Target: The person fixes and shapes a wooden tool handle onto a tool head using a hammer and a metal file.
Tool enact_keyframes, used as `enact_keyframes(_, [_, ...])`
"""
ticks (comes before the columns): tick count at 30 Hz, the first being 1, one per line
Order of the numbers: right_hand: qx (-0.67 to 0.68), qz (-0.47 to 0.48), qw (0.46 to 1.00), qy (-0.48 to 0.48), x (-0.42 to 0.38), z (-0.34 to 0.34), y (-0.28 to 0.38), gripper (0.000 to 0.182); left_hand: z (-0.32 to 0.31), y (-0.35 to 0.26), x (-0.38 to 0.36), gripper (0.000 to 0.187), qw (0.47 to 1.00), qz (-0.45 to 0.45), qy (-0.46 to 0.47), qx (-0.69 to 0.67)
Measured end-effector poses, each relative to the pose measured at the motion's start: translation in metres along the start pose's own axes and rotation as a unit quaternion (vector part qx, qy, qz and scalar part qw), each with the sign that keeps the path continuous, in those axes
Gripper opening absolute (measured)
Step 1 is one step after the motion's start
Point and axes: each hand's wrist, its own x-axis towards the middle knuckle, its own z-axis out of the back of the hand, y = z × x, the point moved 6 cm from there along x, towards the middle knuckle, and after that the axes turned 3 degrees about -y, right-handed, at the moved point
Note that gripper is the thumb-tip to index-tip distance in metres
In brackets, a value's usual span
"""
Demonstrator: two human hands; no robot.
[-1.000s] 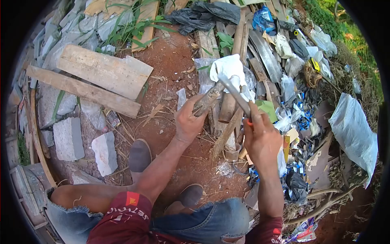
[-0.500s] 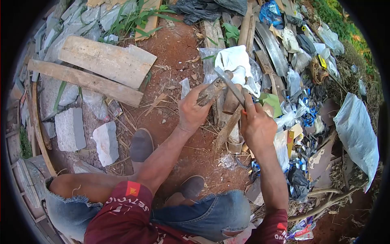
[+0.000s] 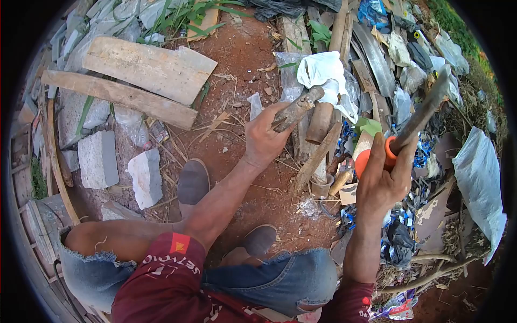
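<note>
My left hand [image 3: 265, 139] is closed around a short, rough piece of wood [image 3: 299, 109], which points up and to the right. My right hand [image 3: 379, 185] grips the orange handle of a large knife [image 3: 425, 110]. Its long, dull blade slants up to the right, well apart from the wood. Just past the wood lies a white plastic bag [image 3: 323, 70] with a brown cylindrical piece [image 3: 320, 123] beside it. The fingers of my right hand cover part of the handle.
Wooden boards [image 3: 151, 70] and pale stone blocks [image 3: 98, 160] lie on the left. Mixed rubbish, with a large plastic sheet [image 3: 478, 185], spreads along the right. A wooden stake [image 3: 315, 159] stands ahead of my shoes [image 3: 193, 182] on red soil.
My right hand has swung to the right with the knife, whose blade was across the wood and is now away from it. My left hand still holds the wood.
</note>
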Motion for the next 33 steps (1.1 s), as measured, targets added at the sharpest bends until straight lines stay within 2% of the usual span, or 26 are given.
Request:
enact_keyframes(1, [0.035, 0.013, 0.996, -0.084, -0.006, 0.000, 0.001, 0.055, -0.001, 0.000, 0.000, 0.039, 1.000, -0.001, -0.002, -0.003])
enact_keyframes(2, [-0.090, 0.101, 0.988, 0.074, -0.012, -0.021, 0.005, 0.058, -0.002, 0.000, 0.000, 0.039, 1.000, 0.010, -0.001, 0.006])
enact_keyframes(3, [-0.212, 0.182, 0.933, 0.228, -0.026, -0.042, 0.001, 0.061, -0.004, 0.001, 0.000, 0.039, 1.000, 0.020, -0.001, 0.016])
enact_keyframes(4, [-0.220, 0.143, 0.909, 0.323, -0.038, -0.057, -0.009, 0.059, -0.004, -0.002, -0.006, 0.039, 1.000, 0.017, 0.002, 0.013])
enact_keyframes(5, [-0.222, 0.139, 0.912, 0.315, -0.038, -0.050, -0.013, 0.059, -0.006, -0.001, -0.008, 0.039, 1.000, 0.013, 0.013, 0.001])
enact_keyframes(7, [-0.172, 0.129, 0.953, 0.213, -0.012, -0.020, 0.008, 0.049, -0.005, 0.007, -0.007, 0.039, 1.000, 0.025, 0.011, 0.004])
enact_keyframes(9, [-0.011, -0.018, 0.998, 0.058, 0.001, 0.002, 0.005, 0.044, -0.005, 0.001, -0.005, 0.039, 1.000, 0.008, 0.008, -0.018])
enact_keyframes(11, [0.041, -0.009, 0.998, -0.054, -0.010, -0.005, -0.005, 0.048, -0.005, -0.001, -0.005, 0.040, 1.000, 0.000, 0.002, -0.003])
enact_keyframes(12, [-0.076, 0.049, 0.993, 0.072, -0.015, -0.022, -0.005, 0.049, -0.006, 0.000, -0.004, 0.041, 1.000, 0.007, 0.001, -0.006])
enact_keyframes(13, [-0.179, 0.127, 0.941, 0.258, -0.028, -0.040, -0.004, 0.050, -0.006, 0.001, -0.003, 0.041, 1.000, 0.014, -0.001, -0.007])
enact_keyframes(15, [-0.139, 0.097, 0.939, 0.298, -0.036, -0.044, -0.007, 0.051, -0.008, 0.000, 0.002, 0.042, 1.000, -0.003, 0.015, -0.007])
enact_keyframes(17, [-0.090, 0.049, 0.972, 0.211, -0.023, -0.024, -0.005, 0.050, -0.007, 0.001, -0.005, 0.042, 1.000, -0.020, 0.007, -0.004])
enact_keyframes(19, [0.006, -0.021, 0.998, 0.058, -0.016, -0.012, -0.008, 0.051, -0.004, 0.002, -0.010, 0.042, 1.000, 0.012, 0.018, 0.001])
enact_keyframes(21, [-0.029, 0.062, 0.997, 0.019, -0.021, -0.021, -0.012, 0.051, -0.005, 0.002, -0.003, 0.042, 1.000, 0.024, 0.020, -0.004])
enact_keyframes(22, [-0.135, 0.086, 0.974, 0.157, -0.026, -0.031, -0.008, 0.050, -0.004, 0.001, 0.000, 0.042, 1.000, 0.016, 0.013, 0.001])
enact_keyframes(23, [-0.270, 0.158, 0.902, 0.296, -0.039, -0.048, -0.017, 0.049, -0.003, 0.000, 0.000, 0.042, 1.000, 0.009, 0.008, 0.006])
enact_keyframes(25, [-0.259, 0.101, 0.926, 0.255, -0.036, -0.048, -0.032, 0.048, -0.003, 0.000, -0.001, 0.042, 1.000, -0.008, 0.015, -0.004])
enact_keyframes(26, [-0.247, 0.065, 0.945, 0.203, -0.028, -0.041, -0.039, 0.049, -0.003, 0.001, -0.001, 0.042, 1.000, -0.016, 0.014, -0.006])
enact_keyframes(27, [-0.233, 0.025, 0.959, 0.156, -0.023, -0.033, -0.045, 0.050, -0.003, 0.002, -0.003, 0.042, 1.000, -0.014, 0.013, -0.005])
enact_keyframes(28, [-0.229, -0.029, 0.962, 0.147, -0.022, -0.026, -0.050, 0.054, -0.002, 0.003, -0.005, 0.042, 1.000, 0.001, 0.017, -0.003])
enact_keyframes(29, [-0.229, -0.030, 0.962, 0.147, -0.025, -0.026, -0.051, 0.054, -0.002, 0.003, -0.005, 0.041, 1.000, 0.012, 0.019, -0.003])
enact_keyframes(31, [-0.116, 0.047, 0.988, 0.091, -0.023, -0.022, -0.038, 0.058, -0.001, 0.001, -0.003, 0.041, 1.000, 0.011, 0.021, -0.007])
enact_keyframes(32, [-0.118, -0.053, 0.975, 0.180, -0.034, -0.026, -0.042, 0.058, -0.001, 0.000, -0.002, 0.041, 1.000, 0.011, 0.025, -0.010])
enact_keyframes(33, [-0.096, -0.050, 0.974, 0.198, -0.039, -0.030, -0.039, 0.054, 0.000, -0.001, -0.002, 0.041, 1.000, 0.009, 0.024, -0.011])
